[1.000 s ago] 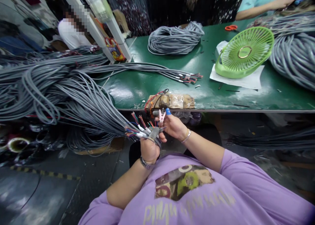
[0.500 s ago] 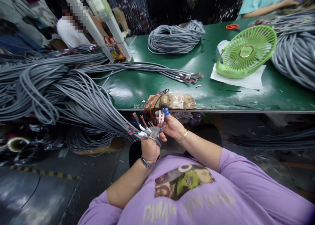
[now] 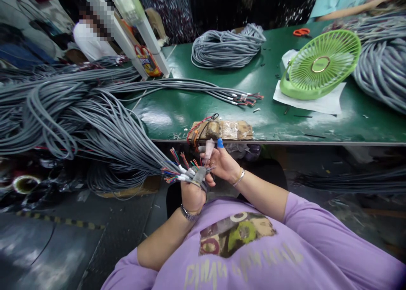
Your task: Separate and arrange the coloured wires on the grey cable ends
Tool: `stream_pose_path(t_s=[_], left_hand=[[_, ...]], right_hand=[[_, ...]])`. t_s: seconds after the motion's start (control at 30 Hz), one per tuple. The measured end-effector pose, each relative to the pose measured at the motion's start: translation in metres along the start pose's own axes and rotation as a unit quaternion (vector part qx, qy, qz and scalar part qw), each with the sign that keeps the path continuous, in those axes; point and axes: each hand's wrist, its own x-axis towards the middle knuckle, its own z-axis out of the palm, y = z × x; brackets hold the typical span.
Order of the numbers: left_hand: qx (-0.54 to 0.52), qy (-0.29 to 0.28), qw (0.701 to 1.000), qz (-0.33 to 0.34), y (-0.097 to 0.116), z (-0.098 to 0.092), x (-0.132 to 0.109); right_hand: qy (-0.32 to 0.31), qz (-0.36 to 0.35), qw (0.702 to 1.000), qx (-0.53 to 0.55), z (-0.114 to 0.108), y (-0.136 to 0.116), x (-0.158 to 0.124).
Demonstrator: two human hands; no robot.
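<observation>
Near the middle of the head view my left hand (image 3: 192, 195) is closed around the ends of several grey cables (image 3: 149, 156). A grey wrapping covers what looks like its thumb. Thin coloured wires (image 3: 169, 171) fan out past white sleeves at the cable ends. Just to the right, my right hand (image 3: 227, 166) holds a small pale-pink tool (image 3: 209, 148), blurred, upright between its fingers. Its thumb wears a blue cover and stands up beside the tool. The right fingertips are close to the wire ends; whether they touch them I cannot tell.
A wooden block with wires (image 3: 234, 130) lies at the edge of the green table (image 3: 177, 112). Beyond are cut cables (image 3: 203, 88), a coil (image 3: 225, 51), a green fan (image 3: 320, 65) and orange scissors (image 3: 301, 32). A co-worker's arm (image 3: 352, 11) shows at back right.
My right thumb has moved slightly right and away from the pink tool, which is now blurred. My left hand keeps its grip; the wire ends have shifted slightly.
</observation>
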Motion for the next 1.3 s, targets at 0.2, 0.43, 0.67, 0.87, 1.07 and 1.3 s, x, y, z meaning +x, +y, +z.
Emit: stream_pose_path(t_s=[0.2,0.43,0.67,0.87,1.07,1.3], left_hand=[[0.056,-0.025,0.998,0.015,-0.011,-0.014,0.001],[0.144,-0.052,0.988,0.028,-0.024,-0.026,0.001],[0.215,-0.158,0.963,-0.034,-0.016,-0.028,0.0],[0.16,-0.175,0.968,-0.084,-0.007,-0.02,0.001],[0.049,-0.103,0.993,-0.024,-0.007,-0.017,-0.004],[0.02,-0.049,0.999,0.005,0.003,0.002,-0.003]], right_hand=[[-0.044,0.04,0.981,-0.184,-0.012,-0.007,-0.022],[-0.004,-0.008,0.94,-0.342,-0.008,-0.02,-0.026],[-0.093,-0.01,0.901,-0.424,-0.004,-0.021,-0.023],[-0.067,-0.036,0.908,-0.412,-0.008,-0.016,-0.025],[0.037,0.0,0.973,-0.229,-0.03,-0.021,-0.025],[0.025,-0.06,0.967,-0.246,-0.01,-0.015,-0.01]])
